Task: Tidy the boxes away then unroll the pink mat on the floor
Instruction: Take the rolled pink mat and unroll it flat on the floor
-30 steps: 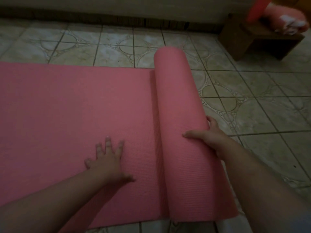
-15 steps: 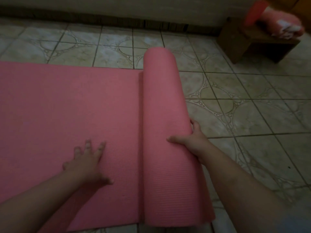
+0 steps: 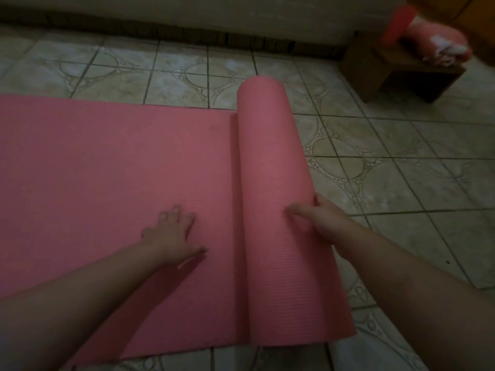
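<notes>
Pink mat (image 3: 120, 167) lies partly unrolled on the tiled floor (image 3: 401, 170), its remaining roll (image 3: 278, 183) standing as a thick tube at the flat section's right edge. My right hand (image 3: 325, 220) has its grip wrapped on the roll's right side, thumb on top and fingers curled around the far flank. My left hand (image 3: 174, 234) presses flat on the unrolled stretch just left of the roll, fingers spread and thumb pointing toward it. Beyond the mat, a low wooden stool (image 3: 396, 70) sits in the far right corner with a pink bundle (image 3: 434, 44) on top, too blurred to identify.
</notes>
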